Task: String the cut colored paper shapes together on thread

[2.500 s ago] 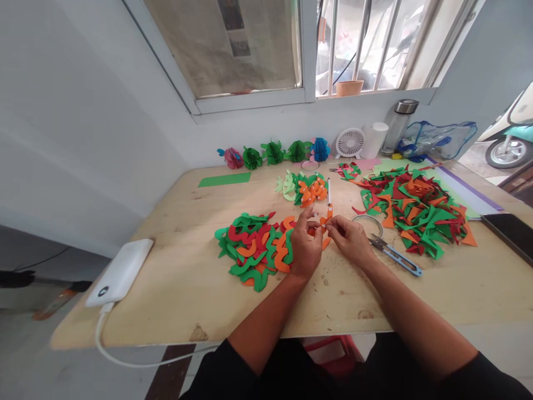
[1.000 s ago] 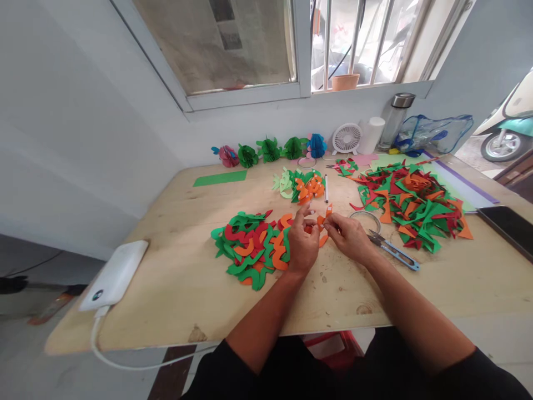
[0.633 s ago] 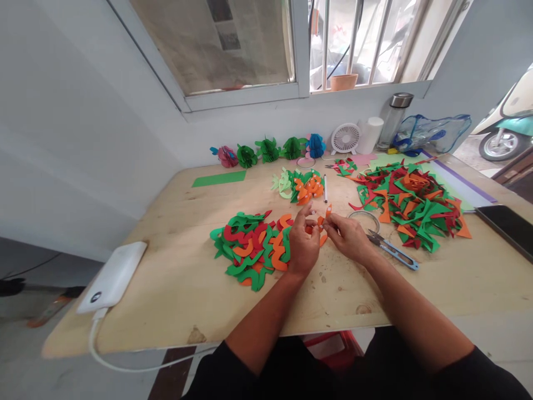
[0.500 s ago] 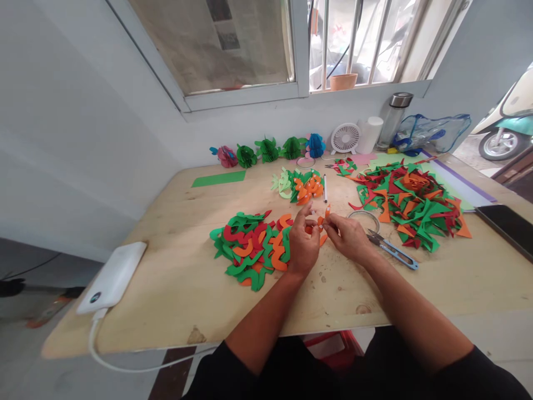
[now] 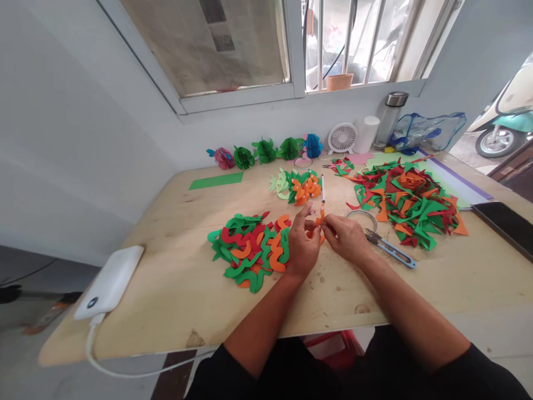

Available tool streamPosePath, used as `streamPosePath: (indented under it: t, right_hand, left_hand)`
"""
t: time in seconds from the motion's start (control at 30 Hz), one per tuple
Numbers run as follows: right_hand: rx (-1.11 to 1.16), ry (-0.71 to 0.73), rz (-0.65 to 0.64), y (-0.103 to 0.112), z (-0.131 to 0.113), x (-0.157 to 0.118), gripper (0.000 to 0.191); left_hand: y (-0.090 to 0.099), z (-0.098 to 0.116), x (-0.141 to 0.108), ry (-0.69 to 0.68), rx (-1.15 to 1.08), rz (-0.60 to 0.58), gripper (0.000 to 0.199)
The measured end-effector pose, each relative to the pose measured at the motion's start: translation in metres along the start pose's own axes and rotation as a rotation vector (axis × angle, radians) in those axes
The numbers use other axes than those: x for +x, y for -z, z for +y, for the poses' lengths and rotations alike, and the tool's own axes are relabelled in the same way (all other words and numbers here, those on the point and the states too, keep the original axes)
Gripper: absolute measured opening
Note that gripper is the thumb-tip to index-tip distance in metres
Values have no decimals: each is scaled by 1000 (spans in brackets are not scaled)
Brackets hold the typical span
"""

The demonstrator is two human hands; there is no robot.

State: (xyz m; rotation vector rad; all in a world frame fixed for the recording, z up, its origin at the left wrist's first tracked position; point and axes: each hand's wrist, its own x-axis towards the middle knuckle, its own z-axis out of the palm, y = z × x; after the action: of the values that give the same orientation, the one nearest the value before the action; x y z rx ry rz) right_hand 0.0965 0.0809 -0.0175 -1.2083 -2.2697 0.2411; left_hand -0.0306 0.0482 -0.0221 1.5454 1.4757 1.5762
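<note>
Both hands meet over the middle of the table around a small orange paper piece (image 5: 322,212). My left hand (image 5: 305,241) pinches it from the left, thumb and forefinger curled. From the right, my right hand (image 5: 342,232) closes its fingertips on the same piece, partly hiding it. Beside my left hand spreads a pile of curved green, red and orange paper cut-outs (image 5: 250,250). Thread snips with a blue handle (image 5: 393,251) lie to the right of my right wrist, near a roll of clear tape (image 5: 361,220). Beyond the fingers are orange paper shapes (image 5: 306,189) and a pen (image 5: 322,189).
Paper scraps (image 5: 412,200) heap at the right, by a black phone (image 5: 506,225). Folded paper figures (image 5: 265,150) line the wall with a small white fan (image 5: 342,138) and a glass bottle (image 5: 387,122). A green strip (image 5: 216,180) and a white power bank (image 5: 110,283) lie left.
The orange piece between my fingertips has turned slightly, its upright tip now further left. My hands stay nearly in place while the whole view shifts a little.
</note>
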Motion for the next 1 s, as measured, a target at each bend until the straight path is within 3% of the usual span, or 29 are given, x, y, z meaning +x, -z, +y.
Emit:
streamPosePath:
  t: [0.13,0.27,0.5,0.67,0.87,1.0]
  right_hand:
    - [7,-5,6,0,-2,-1,16]
    - [54,-102,26,0,-5,-1,17]
    - [365,-321,-14,-1,-4,4,22]
    - [513,-434,62,-1,3,6,20]
    - [720,-425,-43,3,4,9,21]
    - [853,-448,-39,4,-1,10,19]
  left_hand:
    - [0,3,0,4,11,13,63]
    - [-1,1,1,21,-19,29,61]
    - [-3,-1,0,52,-123,44,59]
    - [-3,-5,2,94,-202,73,60]
    - [0,0,5,186,-310,69,59]
    - [0,3,5,198,-377,41,60]
